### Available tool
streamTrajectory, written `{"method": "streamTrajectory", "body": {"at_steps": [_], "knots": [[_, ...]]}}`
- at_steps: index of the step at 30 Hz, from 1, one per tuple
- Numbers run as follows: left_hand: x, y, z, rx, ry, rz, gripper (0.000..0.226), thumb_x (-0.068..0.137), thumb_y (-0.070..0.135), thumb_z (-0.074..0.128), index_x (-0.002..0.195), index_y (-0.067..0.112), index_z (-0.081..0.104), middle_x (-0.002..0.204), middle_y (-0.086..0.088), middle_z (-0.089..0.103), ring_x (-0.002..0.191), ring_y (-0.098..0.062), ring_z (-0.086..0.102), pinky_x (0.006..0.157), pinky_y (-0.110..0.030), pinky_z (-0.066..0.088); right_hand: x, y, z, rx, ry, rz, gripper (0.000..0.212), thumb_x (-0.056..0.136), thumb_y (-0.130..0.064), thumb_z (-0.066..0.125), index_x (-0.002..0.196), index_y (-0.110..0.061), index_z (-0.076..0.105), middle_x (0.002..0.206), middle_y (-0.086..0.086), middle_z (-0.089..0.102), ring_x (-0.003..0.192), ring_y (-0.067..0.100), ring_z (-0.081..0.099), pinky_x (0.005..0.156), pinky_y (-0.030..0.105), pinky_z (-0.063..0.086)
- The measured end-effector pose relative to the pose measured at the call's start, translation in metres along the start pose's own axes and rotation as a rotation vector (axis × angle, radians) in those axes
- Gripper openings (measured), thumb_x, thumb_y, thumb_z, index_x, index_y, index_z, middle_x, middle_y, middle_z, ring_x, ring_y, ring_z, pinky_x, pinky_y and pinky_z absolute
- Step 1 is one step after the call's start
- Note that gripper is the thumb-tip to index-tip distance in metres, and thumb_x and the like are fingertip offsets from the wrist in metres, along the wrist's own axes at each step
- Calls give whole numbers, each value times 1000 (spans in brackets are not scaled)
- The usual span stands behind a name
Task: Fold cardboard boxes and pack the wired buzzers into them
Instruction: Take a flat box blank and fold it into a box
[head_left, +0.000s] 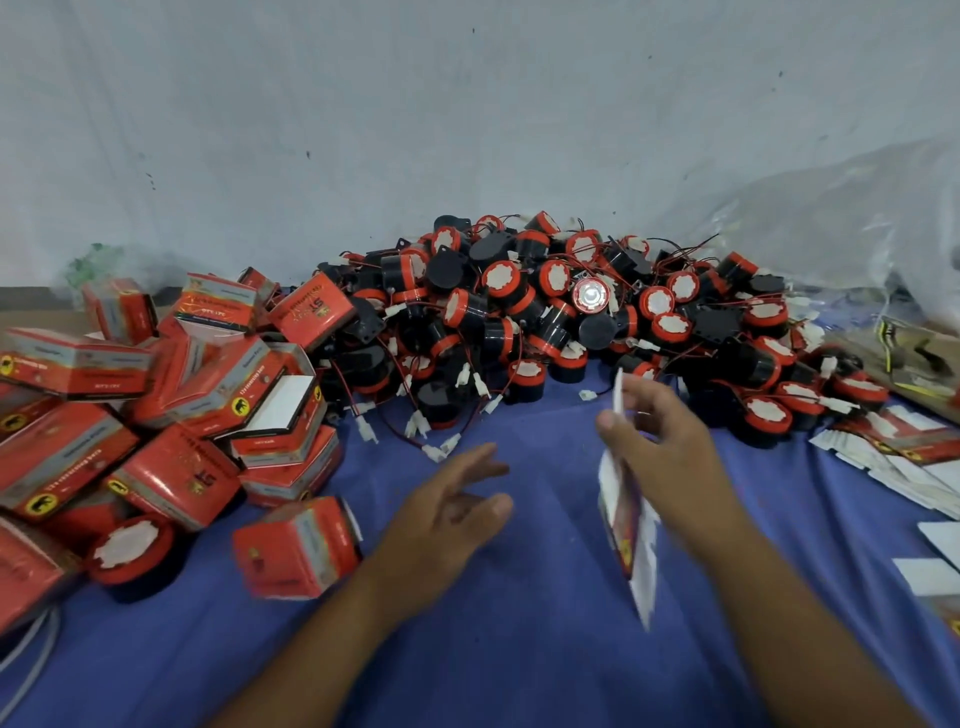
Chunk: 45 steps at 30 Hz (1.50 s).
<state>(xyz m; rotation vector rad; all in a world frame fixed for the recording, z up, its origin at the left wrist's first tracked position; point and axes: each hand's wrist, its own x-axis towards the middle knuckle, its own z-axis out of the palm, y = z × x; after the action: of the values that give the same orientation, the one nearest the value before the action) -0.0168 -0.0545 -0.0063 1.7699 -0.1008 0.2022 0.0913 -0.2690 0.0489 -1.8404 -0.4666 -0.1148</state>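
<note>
Seemingly midway: folded red printed cardboard boxes (156, 405) lie heaped at left, while a big heap of black-and-red round wired buzzers (571, 322) waits unpacked behind. The right hand (660, 441) pinches a flat red-and-white unfolded box (623, 525); the left hand (447, 514) hovers, fingers apart.

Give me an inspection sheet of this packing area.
Surface: blue cloth, covered at left and back.
Job's things: buzzer heap at back; folded boxes piled left; flat blanks right.
Clutter: clear plastic bag, back right.
Hands: left hand open above the cloth; right hand holds one flat box.
Cables: red-black wires with white plugs trail from the heap; grey cable lower left.
Surroundings: pale wall behind.
</note>
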Motion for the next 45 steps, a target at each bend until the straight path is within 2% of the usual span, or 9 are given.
{"method": "streamTrajectory", "body": {"at_steps": [9,15,18,24,28,32,35,40,45], "knots": [[-4,-1,19,-118,-101,23,54,92,28,71,138,41,46,125,11,65,111,-12,66,87,-21,53,-15,22,54,-408,-157,-148,81,61,-75,68,130,-37,46,118,-20,44,112,7,40,89,25,36],[6,-9,-8,235,504,-128,49,93,27,66,138,26,47,128,13,55,117,-8,55,92,-25,47,-5,44,41,-705,-289,-67,78,70,-73,66,132,-29,49,122,-8,50,122,20,39,101,39,36],[4,-8,-11,249,559,-126,42,94,28,64,134,23,51,133,10,54,111,-5,56,88,-24,48,1,39,31,-760,-191,-70,77,73,-75,62,133,-29,49,126,-7,51,123,21,42,101,39,38],[-6,15,19,-154,-52,21,68,81,55,69,141,37,42,134,11,59,107,-8,66,86,-21,52,-15,4,41,-201,108,-293,78,74,-79,57,137,-35,46,119,-30,47,111,-5,49,85,8,40],[-7,19,31,-234,-372,95,92,86,45,73,156,40,13,158,1,35,137,-24,46,109,-47,43,-27,-12,59,314,161,-99,78,70,-80,57,134,-37,45,122,-14,60,105,5,64,81,23,53],[-6,12,40,-270,-289,137,105,83,29,81,151,56,6,156,12,35,133,-24,50,99,-44,49,-33,-12,77,611,-25,17,56,79,-64,62,124,-33,53,117,11,66,97,24,71,75,35,57],[-6,7,39,-279,-165,141,113,77,31,86,150,57,4,152,4,42,129,-28,54,93,-40,53,-37,-12,86,540,-100,-32,30,84,-48,64,110,-32,62,97,2,74,83,15,72,66,23,55],[0,9,35,-204,169,163,86,82,48,76,145,64,18,132,13,60,115,-14,65,85,-28,57,-31,-15,67,600,-236,-25,39,75,-26,74,111,-17,65,89,-4,75,79,12,72,64,23,57],[2,16,23,-38,388,153,65,87,44,62,139,60,27,118,31,60,104,2,65,77,-9,50,-41,-11,68,765,-469,265,33,87,-52,53,93,-35,81,95,0,78,87,15,75,69,25,58]]}}
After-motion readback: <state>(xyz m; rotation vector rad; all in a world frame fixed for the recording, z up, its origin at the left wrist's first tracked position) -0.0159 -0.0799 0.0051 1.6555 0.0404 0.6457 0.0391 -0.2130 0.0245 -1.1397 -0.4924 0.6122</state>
